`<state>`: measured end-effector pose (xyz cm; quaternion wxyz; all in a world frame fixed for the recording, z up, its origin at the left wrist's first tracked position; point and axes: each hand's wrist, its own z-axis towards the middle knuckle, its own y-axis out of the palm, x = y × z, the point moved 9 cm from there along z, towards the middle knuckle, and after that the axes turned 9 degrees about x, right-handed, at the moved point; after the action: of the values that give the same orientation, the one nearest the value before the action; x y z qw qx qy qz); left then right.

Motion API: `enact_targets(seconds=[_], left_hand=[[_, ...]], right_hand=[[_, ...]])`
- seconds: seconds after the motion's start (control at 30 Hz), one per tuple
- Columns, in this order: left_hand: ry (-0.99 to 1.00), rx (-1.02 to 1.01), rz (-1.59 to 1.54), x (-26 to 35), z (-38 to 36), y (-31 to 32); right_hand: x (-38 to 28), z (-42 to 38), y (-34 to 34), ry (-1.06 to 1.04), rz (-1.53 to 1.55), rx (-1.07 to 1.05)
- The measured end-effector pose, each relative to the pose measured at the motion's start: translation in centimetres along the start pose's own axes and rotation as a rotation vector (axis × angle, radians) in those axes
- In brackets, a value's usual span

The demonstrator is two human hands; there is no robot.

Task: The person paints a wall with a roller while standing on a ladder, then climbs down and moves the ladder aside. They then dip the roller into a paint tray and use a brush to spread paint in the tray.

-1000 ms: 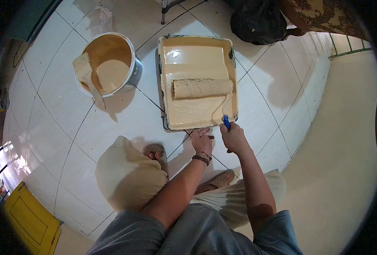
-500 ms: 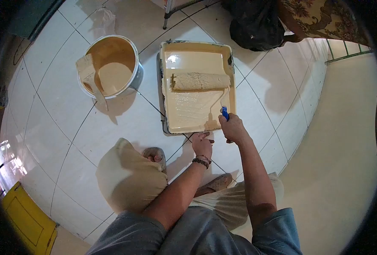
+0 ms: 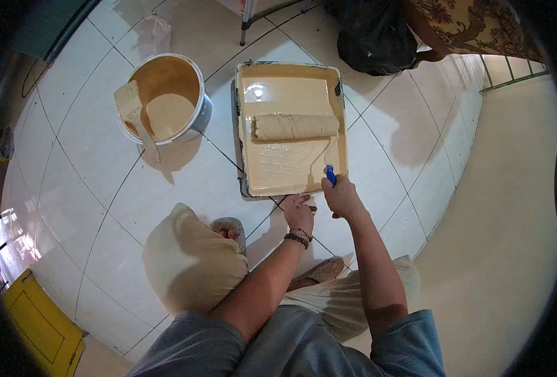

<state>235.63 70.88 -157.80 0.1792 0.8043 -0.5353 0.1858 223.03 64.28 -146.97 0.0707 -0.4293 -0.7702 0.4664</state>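
My right hand point(image 3: 343, 196) is closed round the blue handle of a paint roller point(image 3: 297, 127). The roller's sleeve, coated in cream paint, lies across the paint tray point(image 3: 291, 190), on its ribbed slope just below the pool of paint. At the near rim of that tray is my left hand point(image 3: 299, 215), a beaded bracelet on its wrist. Its fingers are bent against the rim, partly spread, and their tips are partly hidden.
A white bucket point(image 3: 203, 103) with cream paint inside stands left of the tray. Across its rim rests a wide, paint-covered brush point(image 3: 136, 113). A black bag point(image 3: 376, 44) and a metal stand leg point(image 3: 245, 25) are at the back; a wall point(image 3: 498, 207) rises on the right.
The roller has come slightly toward me down the tray, my right hand moving back with it. My left hand has stayed at the rim.
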Motion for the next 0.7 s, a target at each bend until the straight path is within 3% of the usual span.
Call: enact_targets(seconds=[0.47,0.7], left_hand=[[0.050,0.020,0.068,0.9,-0.5,-0.5],[0.067,0.025,0.092,0.1,0.2,-0.4]], right_hand=[[4.6,-7.1,1.7,0.027,-0.129,0.077],[3.8,-8.4,-0.7,0.055,0.086,0.062]])
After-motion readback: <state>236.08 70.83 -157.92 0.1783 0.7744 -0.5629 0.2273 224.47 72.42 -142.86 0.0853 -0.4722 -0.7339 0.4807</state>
